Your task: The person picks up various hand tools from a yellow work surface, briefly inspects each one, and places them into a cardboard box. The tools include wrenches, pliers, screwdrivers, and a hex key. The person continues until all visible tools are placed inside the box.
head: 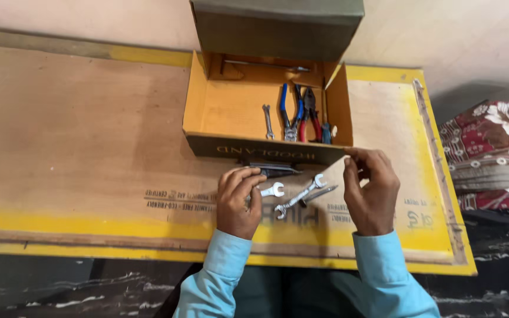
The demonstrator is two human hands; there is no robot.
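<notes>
Plywood desk (78, 147), centre frame: left hand (238, 201) grips a small spanner (273, 190), right hand (369, 191) pinches the cardboard box (219, 106) corner; sorting tools, next wants a lift into it.

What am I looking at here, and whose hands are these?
There is no machine: a person wears a camera on the head, so the single picture looks down at their own two hands in light blue sleeves. They work at a plywood board with yellow edges. On it stands an open cardboard box holding a small spanner, blue-handled pliers, red-handled pliers and a screwdriver. The left hand has its grip on a short spanner. The right hand pinches its fingertips near the box corner; what it holds, if anything, I cannot tell. Between the hands lie a long spanner and a dark tool.
</notes>
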